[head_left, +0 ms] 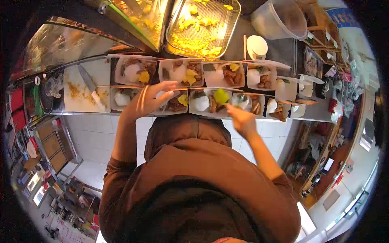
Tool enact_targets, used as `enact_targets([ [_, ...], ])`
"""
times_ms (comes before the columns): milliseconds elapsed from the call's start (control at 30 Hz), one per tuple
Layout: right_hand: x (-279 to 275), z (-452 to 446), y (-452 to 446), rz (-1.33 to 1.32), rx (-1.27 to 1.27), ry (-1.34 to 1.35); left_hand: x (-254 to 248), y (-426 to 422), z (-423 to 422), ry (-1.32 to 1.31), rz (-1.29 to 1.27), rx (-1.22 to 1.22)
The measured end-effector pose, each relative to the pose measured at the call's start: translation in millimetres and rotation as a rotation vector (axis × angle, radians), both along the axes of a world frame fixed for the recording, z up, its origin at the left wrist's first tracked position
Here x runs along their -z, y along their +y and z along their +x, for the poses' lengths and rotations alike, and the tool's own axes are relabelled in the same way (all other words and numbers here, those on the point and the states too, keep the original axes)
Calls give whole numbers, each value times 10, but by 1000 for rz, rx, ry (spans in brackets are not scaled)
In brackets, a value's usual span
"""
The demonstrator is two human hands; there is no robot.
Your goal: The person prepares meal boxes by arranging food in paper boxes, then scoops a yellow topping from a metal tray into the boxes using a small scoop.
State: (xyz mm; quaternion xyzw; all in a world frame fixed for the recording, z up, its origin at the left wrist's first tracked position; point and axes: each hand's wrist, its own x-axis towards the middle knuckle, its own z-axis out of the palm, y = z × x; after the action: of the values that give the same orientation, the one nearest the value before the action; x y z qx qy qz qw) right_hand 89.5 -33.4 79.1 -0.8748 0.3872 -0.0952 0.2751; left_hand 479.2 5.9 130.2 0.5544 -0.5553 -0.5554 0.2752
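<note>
My left hand (150,101) is open, fingers stretched to the right, above a front-row food box (180,110) with browned meat and a yellow piece in it. My right hand (243,120) is closed, its fingertips by a blurred bright yellow-green utensil head (221,96); I cannot make out its exact kind. The green head hovers over a front-row box (199,103) containing white rice and browned pieces. Behind, a second row of open paper boxes holds rice, meat and, in several, yellow crisp pieces (191,77).
A knife (87,77) lies on a stained cutting board (75,99) at left. Behind the boxes stand a wire-mesh tray (234,30) of yellow fried bits, a clear plastic tub (298,28) and a white round container (257,45). More boxes (285,87) stand at right.
</note>
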Motion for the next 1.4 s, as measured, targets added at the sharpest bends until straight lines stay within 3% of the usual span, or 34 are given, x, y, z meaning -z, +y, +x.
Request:
enact_targets([
  [67, 421, -91, 260, -284, -192, 282, -61, -87, -98, 24, 105, 41],
  [100, 658, -174, 391, -336, -116, 366, -111, -206, -120, 21, 67, 32],
  [200, 277, -24, 278, -244, -7, -37, -230, -252, -161, 16, 80, 25],
  [267, -65, 96, 160, -189, 77, -252, -351, -404, -173, -23, -128, -157],
  [300, -230, 118, 83, -114, 135, -246, -212, -495, -181, -62, -302, -217],
  [333, -471, 185, -31, -10, 194, -222, -99, -611, -194, -65, -311, -224],
  [400, -852, 488, -455, 19, 319, -331, 33, -837, -239, -351, -651, -207],
  [433, -745, 613, -808, -64, 253, -405, -11, -913, -255, -272, -381, -172],
  [467, -686, 752, -1144, -23, 254, -358, 88, -1007, -262, -273, -387, -179],
  [533, -629, 1025, -1758, 177, 322, -136, 458, -1178, -271, -286, 25, -135],
  [633, 221, 1333, -2522, -112, 236, 47, 826, -1302, -318, -337, 119, -184],
  [700, 301, 1577, -2679, -240, 133, 324, 992, -1329, -352, -301, 188, -341],
  [767, 978, 1672, -2941, -428, -171, 472, 1451, -1384, -302, 90, 353, -527],
  [800, 1018, 1742, -2923, -460, -344, 523, 1227, -1370, -275, 282, 470, -551],
  [833, 1218, 1798, -2911, -477, -357, 547, 991, -1357, -249, 458, 598, -585],
  [867, 1379, 1849, -2887, -493, -370, 572, 1258, -1370, -324, 631, 537, -753],
  [900, 1194, 1842, -2778, -586, -426, 572, 1293, -1401, -310, 744, 590, -794],
  [933, 1419, 1863, -2821, -577, -421, 544, 1340, -1428, -306, 861, 648, -835],
  [1033, 1466, 1923, -2849, -420, -363, 564, 1495, -1465, -297, 1008, 681, -768],
  [1100, 1411, 1902, -2822, -372, -315, 527, 1432, -1513, -353, 1014, 696, -811],
  [1133, 1377, 1839, -2777, -542, -362, 442, 1364, -1511, -367, 1016, 697, -854],
  [1233, 1294, 1743, -2742, -491, -419, 396, 1333, -1494, -332, 1048, 644, -811],
  [1300, 789, 1733, -2491, -217, -324, 489, 1415, -1505, -320, 1067, 636, -849],
  [1333, 675, 1684, -2396, -209, -328, 494, 1413, -1492, -342, 1070, 644, -852],
  [1400, 481, 1561, -2247, -49, -332, 254, 1416, -1482, -396, 983, 597, -863],
])
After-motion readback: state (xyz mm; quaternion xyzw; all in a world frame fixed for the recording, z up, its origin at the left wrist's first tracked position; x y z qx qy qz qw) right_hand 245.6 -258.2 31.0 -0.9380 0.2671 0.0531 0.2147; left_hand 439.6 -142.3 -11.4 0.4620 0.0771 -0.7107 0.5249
